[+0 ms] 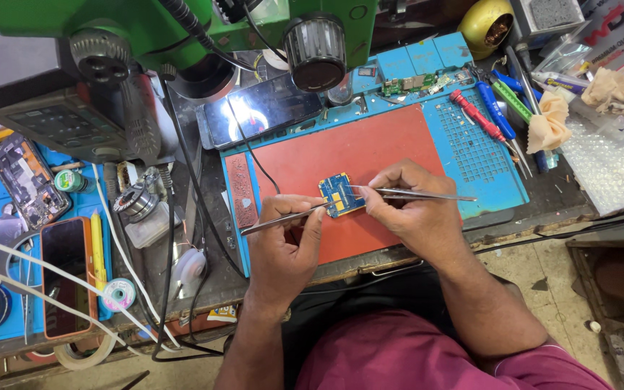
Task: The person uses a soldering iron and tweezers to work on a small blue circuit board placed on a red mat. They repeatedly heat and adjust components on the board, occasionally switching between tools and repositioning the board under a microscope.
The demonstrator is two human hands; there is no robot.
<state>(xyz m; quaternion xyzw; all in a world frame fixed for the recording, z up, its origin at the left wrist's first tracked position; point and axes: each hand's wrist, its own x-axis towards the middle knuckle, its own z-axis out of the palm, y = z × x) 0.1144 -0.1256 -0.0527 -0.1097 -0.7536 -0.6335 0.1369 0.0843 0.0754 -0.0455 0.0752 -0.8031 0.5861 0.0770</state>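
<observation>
Centre of frame: small blue circuit board (340, 194) lies on the red mat (355, 155) on the counter (182, 289). Left hand (283, 249) closed around silver tweezers (283, 217), tip touching the board's left edge. Right hand (409, 206) closed around a second pair of tweezers (417, 195), tip on the board's right side. Upper left: green microscope (182, 29). Upper right: screwdrivers (489, 119) on the blue mat (478, 155).

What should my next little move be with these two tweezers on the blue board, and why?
Probably settle both tips before lifting anything. The left hand and right hand each hold metal tweezers whose tips meet over the small blue circuit board, which lies loose on the red mat. Nothing clamps the board, so a careless pull would likely slide it.
</observation>
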